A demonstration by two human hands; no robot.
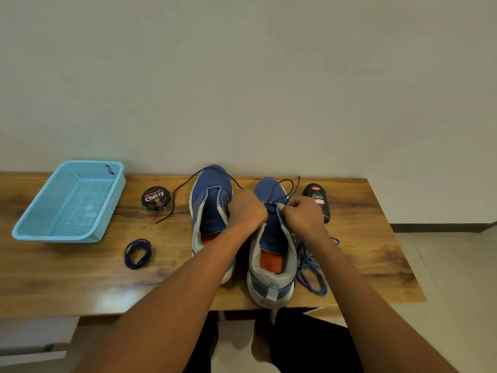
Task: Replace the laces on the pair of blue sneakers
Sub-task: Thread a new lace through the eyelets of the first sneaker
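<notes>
Two blue sneakers stand side by side on the wooden table, heels toward me. The left sneaker [208, 211] has no lace in it. My left hand [246, 208] and my right hand [304, 214] meet over the right sneaker [271, 254], both pinching a dark navy lace [279, 188] at its eyelets. One end of that lace trails left across the table past the left sneaker's toe. A pile of lighter blue laces [312, 267] lies to the right of the right sneaker. A coiled dark navy lace [138, 253] lies to the left.
A light blue plastic basket [32, 224] sits at the table's left. A round tin of shoe polish [156, 198] stands next to it, and a black polish bottle [317, 197] lies behind my right hand. The wall runs along the table's far edge.
</notes>
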